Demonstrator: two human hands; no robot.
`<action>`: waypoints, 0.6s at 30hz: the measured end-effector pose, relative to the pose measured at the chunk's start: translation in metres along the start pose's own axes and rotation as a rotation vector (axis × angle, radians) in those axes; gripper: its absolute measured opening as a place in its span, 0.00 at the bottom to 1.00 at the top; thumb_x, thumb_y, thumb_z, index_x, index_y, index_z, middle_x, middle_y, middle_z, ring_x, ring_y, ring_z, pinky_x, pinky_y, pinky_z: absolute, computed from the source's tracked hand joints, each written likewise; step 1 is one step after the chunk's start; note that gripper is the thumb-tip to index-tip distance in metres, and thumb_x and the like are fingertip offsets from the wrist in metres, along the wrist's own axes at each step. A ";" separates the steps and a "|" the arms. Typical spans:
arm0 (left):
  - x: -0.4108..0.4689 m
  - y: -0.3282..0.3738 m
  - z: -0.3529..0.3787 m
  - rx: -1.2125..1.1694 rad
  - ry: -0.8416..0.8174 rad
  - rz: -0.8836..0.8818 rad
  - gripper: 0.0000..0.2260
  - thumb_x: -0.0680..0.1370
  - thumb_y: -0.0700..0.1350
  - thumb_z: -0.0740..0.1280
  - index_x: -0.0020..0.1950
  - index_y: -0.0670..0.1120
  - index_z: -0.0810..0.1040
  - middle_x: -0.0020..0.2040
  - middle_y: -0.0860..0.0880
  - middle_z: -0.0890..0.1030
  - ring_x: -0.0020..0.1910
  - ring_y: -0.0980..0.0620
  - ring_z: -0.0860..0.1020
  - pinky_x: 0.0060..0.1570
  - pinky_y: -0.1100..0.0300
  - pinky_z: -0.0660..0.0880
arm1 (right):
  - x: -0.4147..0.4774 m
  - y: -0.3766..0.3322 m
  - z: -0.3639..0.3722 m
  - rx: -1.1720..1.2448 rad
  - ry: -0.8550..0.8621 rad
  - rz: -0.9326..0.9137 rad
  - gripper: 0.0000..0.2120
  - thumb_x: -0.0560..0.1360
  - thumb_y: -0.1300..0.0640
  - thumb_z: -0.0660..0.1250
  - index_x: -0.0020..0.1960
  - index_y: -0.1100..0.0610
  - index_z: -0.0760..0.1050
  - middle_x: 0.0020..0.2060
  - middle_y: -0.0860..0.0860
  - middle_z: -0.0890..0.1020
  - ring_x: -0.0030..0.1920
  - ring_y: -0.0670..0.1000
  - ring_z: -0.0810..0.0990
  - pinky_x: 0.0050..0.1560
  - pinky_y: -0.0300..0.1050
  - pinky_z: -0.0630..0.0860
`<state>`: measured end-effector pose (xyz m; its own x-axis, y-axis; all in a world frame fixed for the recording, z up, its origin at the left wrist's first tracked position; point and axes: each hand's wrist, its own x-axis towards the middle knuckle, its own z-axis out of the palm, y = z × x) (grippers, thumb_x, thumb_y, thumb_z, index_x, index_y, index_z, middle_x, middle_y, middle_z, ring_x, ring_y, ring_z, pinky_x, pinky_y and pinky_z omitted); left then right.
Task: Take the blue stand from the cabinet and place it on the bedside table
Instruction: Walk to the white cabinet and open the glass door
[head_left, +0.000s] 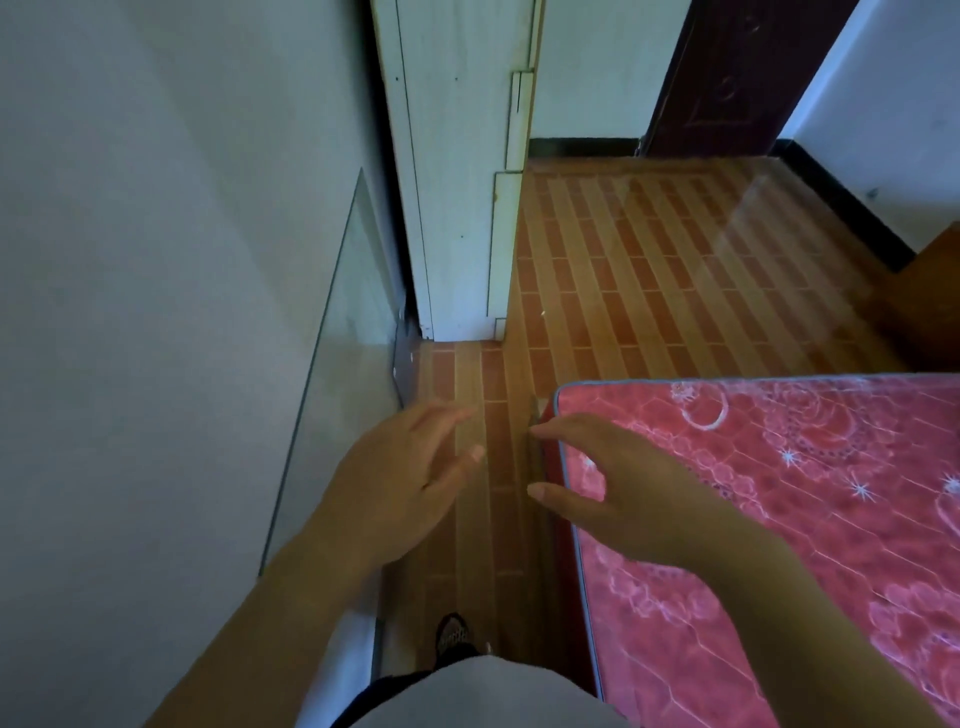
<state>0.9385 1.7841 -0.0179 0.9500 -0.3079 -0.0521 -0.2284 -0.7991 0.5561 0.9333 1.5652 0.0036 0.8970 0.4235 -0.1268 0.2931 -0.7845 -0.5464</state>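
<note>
A pale garment (483, 691) fills the bottom edge, cut off by the frame, with a dark shoe (453, 635) half hidden behind it on the tiled floor (649, 270). Both forearms reach forward. The left hand (402, 467) hangs over the floor, fingers straight and spread, holding nothing. The right hand (618, 493) hovers at the corner of the red mattress (805, 519), thumb and fingers loosely apart, also holding nothing. A glass pane (343, 374) leans on the left wall. The white cabinet (457, 208) is cut off at the top and its inside is hidden; the blue stand is out of sight.
</note>
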 end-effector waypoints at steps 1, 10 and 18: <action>0.020 -0.003 -0.007 0.007 -0.014 0.012 0.27 0.74 0.64 0.48 0.69 0.55 0.64 0.69 0.54 0.68 0.67 0.56 0.67 0.66 0.54 0.66 | 0.015 0.005 -0.007 -0.003 0.013 0.006 0.25 0.73 0.42 0.63 0.68 0.45 0.64 0.67 0.43 0.69 0.59 0.38 0.64 0.55 0.30 0.59; 0.171 -0.029 -0.039 -0.014 -0.144 0.060 0.27 0.72 0.65 0.49 0.69 0.57 0.65 0.69 0.56 0.68 0.66 0.57 0.68 0.65 0.51 0.68 | 0.142 0.059 -0.050 0.075 0.082 0.134 0.25 0.72 0.39 0.63 0.67 0.43 0.64 0.65 0.41 0.70 0.57 0.45 0.74 0.54 0.36 0.69; 0.337 -0.054 -0.062 0.019 -0.112 0.077 0.26 0.73 0.64 0.50 0.69 0.58 0.64 0.69 0.57 0.68 0.66 0.58 0.67 0.66 0.53 0.67 | 0.288 0.123 -0.112 0.131 0.088 0.134 0.24 0.73 0.42 0.64 0.67 0.43 0.64 0.66 0.42 0.69 0.63 0.45 0.70 0.61 0.46 0.71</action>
<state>1.2843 1.7557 -0.0141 0.9000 -0.4236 -0.1026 -0.3050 -0.7803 0.5460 1.2647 1.5400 -0.0074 0.9521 0.2739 -0.1358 0.1291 -0.7629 -0.6335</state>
